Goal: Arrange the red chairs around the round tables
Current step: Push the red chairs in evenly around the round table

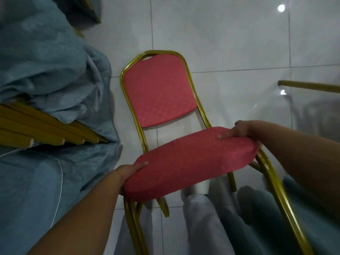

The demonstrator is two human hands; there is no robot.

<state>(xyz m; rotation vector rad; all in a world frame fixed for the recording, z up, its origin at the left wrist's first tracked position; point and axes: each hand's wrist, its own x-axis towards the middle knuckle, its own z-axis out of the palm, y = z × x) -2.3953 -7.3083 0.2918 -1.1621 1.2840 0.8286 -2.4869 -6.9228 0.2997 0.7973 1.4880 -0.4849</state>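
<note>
We held the chair (184, 162) at the centre of the frame, seat tilted, back pointing toward the upper middle above the floor (220, 43). The left grip (128, 173) was closed round the seat's lower-left edge. The right grip (237, 131) was closed round its right edge. The legs ran out of the bottom of the frame, so we could not tell whether they touched the floor. We could identify no round table. Blue cloth (46, 70) filled the left of the frame, with stacked gold legs (36, 129) protruding from it, and a further gold leg (309, 86) entered from the right.

Recommended procedure:
1. Hold the grips on opposite edges to balance the load.
2. Level the seat before setting down.
3. Steer the back clear of the cloth and the protruding legs, which we judged likely to snag.
</note>
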